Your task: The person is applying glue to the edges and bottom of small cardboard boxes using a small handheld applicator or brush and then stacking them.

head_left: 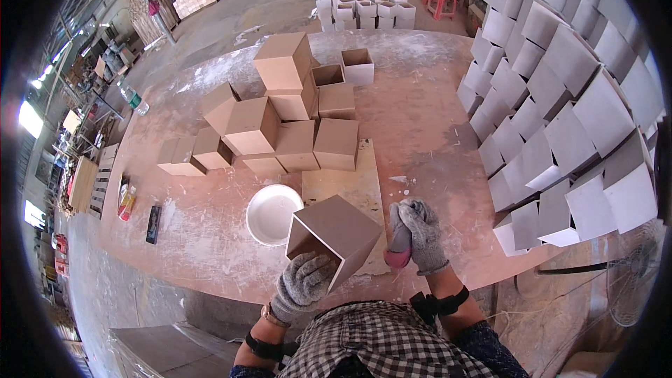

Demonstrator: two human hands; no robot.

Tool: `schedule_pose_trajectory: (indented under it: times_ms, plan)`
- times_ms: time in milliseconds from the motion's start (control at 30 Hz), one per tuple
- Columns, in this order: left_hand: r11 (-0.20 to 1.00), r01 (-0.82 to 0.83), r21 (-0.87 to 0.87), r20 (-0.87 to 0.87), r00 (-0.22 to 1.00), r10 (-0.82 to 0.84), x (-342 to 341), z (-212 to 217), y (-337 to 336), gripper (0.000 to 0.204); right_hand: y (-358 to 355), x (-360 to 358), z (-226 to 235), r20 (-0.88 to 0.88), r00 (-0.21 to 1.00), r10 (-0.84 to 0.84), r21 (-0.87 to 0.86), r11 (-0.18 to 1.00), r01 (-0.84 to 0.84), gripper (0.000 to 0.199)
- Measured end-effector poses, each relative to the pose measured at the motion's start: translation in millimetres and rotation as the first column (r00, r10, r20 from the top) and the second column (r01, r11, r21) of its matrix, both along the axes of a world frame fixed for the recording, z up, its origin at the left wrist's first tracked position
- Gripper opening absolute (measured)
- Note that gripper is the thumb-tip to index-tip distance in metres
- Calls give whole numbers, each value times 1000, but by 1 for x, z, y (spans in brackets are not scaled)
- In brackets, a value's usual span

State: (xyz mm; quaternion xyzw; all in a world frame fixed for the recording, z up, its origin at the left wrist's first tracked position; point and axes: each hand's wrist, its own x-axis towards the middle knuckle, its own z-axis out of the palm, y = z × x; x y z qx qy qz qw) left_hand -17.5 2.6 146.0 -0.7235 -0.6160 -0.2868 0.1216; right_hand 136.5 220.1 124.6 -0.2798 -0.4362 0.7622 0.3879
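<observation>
A brown open-ended box (344,229) is tilted in front of me, its opening toward the lower left. My left hand (304,281), in a grey knitted glove, grips it with the fingers at the opening's lower rim. To the right of the box, and apart from it, my gloved right hand (421,232) is closed around a small object with a rounded pink end (397,258); its kind is mostly hidden by the fingers. Just beyond the held box sits a round white bowl (255,221), partly overlapping a flat wooden board (341,180) on the table.
Several brown boxes (255,124) are piled on the table (427,133). Tall stacks of whitish boxes (553,112) line the right side, above a fan (628,280). A black object (152,225) and a bottle (133,96) lie at left. More white boxes (364,7) stand beyond.
</observation>
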Motion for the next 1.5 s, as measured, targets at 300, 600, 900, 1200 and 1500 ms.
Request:
schedule_pose_trajectory:
  times_ms: [300, 600, 900, 1200, 1500]
  plan:
    - [994, -102, -38, 268, 957, 108, -14, -46, -26, 21, -9, -17, 23, -42, 995, -88, 98, 991, 92, 3]
    - [964, -249, 91, 767, -600, -227, -12, 17, -4, 35, -3, 17, -32, 40, 999, -13, -26, 1000, 14, 9]
    - [982, -174, 72, 745, -645, -169, -11, 17, -7, 57, -9, 17, -28, 76, 990, -115, 7, 993, 115, 8]
    - [981, -135, 137, 720, -667, -192, -13, 1, -16, 67, -6, 17, -48, 68, 995, -69, -68, 995, 73, 7]
    - [968, -196, 155, 684, -686, -248, -14, -8, -23, 66, -5, 12, -59, -41, 996, -82, -86, 993, 78, 6]
